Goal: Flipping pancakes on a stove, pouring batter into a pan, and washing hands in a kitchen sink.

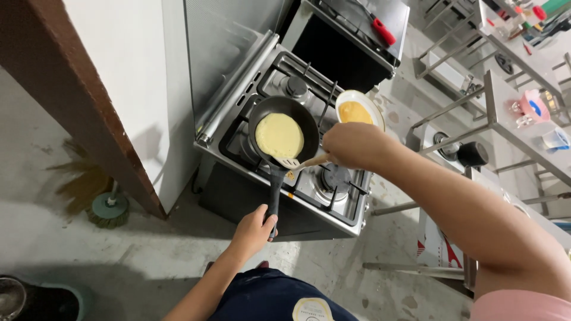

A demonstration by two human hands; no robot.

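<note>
Your left hand [254, 230] is wrapped around the end of the dark handle of the frying pan [284, 128], fingers closed on it, and the pan sits on the front left burner of the gas stove [351, 205]. Inside the pan lies a round, pale yellow pancake [279, 135] — flat, covering most of the pan's floor and a little toward the far side.

Your right hand [352, 144] is closed around the wooden handle of a spatula [291, 162]. The slotted blade rests at the near rim of the pan, just beside the spot where the pan's handle joins, touching or almost touching the edge of the pancake; you cannot tell from here whether the blade has slipped under it.

Just behind your right hand, on the right side of the stove top, stands a white plate [372, 107] with a darker yellow pancake [355, 112] on it. The back left burner [295, 87] is bare, and so is the front right one — partly hidden by your wrist.

To the left, on the concrete floor, a broom [95, 193] with a green head leans by the white wall. To the right stand metal tables [511, 128], one holding a pink container [534, 106] and a clear jug [557, 139].
</note>
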